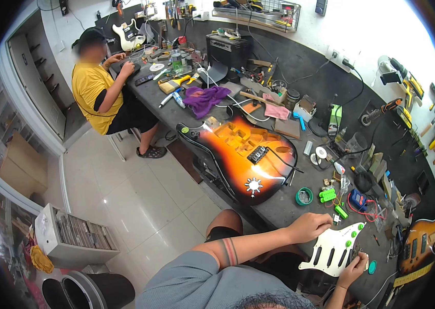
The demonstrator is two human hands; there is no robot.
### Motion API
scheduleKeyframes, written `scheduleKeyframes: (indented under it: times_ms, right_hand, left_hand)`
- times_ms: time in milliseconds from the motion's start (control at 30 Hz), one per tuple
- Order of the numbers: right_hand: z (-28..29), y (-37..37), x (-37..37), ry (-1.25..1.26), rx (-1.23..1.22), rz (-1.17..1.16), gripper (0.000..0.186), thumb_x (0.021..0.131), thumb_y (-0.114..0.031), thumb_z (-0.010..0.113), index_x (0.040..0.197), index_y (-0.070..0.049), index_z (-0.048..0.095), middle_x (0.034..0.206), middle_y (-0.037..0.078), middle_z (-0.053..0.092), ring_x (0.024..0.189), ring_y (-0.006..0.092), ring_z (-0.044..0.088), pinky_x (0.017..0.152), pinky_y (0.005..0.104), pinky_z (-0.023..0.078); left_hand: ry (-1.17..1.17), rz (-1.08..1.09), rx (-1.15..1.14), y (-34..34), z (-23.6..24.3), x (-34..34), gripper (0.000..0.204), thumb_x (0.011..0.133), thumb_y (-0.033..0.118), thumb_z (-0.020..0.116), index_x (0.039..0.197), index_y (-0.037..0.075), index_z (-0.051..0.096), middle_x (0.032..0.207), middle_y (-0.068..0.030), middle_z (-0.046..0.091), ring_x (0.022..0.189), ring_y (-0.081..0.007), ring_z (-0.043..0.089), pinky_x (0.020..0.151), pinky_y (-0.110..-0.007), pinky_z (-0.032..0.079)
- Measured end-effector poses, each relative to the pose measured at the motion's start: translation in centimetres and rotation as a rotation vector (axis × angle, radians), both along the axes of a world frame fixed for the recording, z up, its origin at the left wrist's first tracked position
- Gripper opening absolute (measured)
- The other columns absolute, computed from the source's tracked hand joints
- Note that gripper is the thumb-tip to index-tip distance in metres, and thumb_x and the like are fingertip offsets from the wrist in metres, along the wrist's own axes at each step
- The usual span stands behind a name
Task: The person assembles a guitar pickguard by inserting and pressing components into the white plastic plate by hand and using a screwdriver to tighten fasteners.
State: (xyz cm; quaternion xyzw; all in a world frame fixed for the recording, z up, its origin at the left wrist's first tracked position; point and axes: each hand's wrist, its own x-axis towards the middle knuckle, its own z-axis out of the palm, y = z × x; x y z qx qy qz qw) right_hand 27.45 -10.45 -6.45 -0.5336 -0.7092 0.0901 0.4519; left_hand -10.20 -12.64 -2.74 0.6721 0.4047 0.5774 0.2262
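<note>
A white guitar pickguard (326,256) with pickup slots and green knobs (351,235) lies at the bench's near edge. My left hand (311,227) is over its far left edge, fingers curled together; whatever they pinch is too small to make out. At the pickguard's right side, my right hand (353,270) closes its fingers on the edge, beside small dark parts. Green pickup covers (327,195) and a green-rimmed round tub (304,196) sit just beyond my left hand. Farther off lies a sunburst electric guitar body (238,157) with a white sun design, its cavities open.
A blue multimeter (357,200) with red leads, a purple cloth (204,100) and a black amplifier (227,50) crowd the bench. Another sunburst guitar (417,246) stands at the right. A person in a yellow shirt (92,90) works at the far left. Tools hang on the wall.
</note>
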Motion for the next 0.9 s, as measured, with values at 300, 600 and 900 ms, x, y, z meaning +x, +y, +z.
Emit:
scheduleKeyframes:
  times_ms: [300, 600, 900]
  right_hand:
    - [-0.4, 0.2, -0.8, 0.006, 0.015, 0.007, 0.013, 0.114, -0.002, 0.053, 0.118, 0.006, 0.062, 0.112, 0.015, 0.063, 0.108, 0.0280, 0.061, 0.105, 0.0401, 0.049]
    - [1.4, -2.1, -1.6, 0.050, 0.106, -0.150, 0.020, 0.115, -0.012, 0.062, 0.119, 0.004, 0.073, 0.116, 0.013, 0.073, 0.106, 0.0241, 0.067, 0.098, 0.0389, 0.053]
    - [3.9, -2.5, -4.8, 0.118, 0.180, -0.177, 0.009, 0.106, -0.006, 0.064, 0.101, -0.002, 0.070, 0.095, 0.013, 0.066, 0.093, 0.0315, 0.064, 0.087, 0.0416, 0.052]
  left_hand:
    - [-0.119, -0.032, -0.178, -0.5, 0.4, -1.5, 0.019, 0.110, 0.020, 0.070, 0.111, 0.002, 0.071, 0.085, -0.0154, 0.074, 0.078, -0.0330, 0.073, 0.072, -0.044, 0.054]
    - [-0.161, -0.131, -0.274, -0.4, 1.1, -1.1, 0.022, 0.107, 0.017, 0.070, 0.118, -0.001, 0.076, 0.105, -0.0186, 0.080, 0.097, -0.0277, 0.078, 0.089, -0.039, 0.060]
    - [-0.214, -0.156, -0.378, -0.2, 0.2, -1.9, 0.042, 0.117, 0.018, 0.066, 0.080, 0.007, 0.050, 0.071, 0.0037, 0.050, 0.068, -0.0047, 0.044, 0.061, -0.029, 0.036]
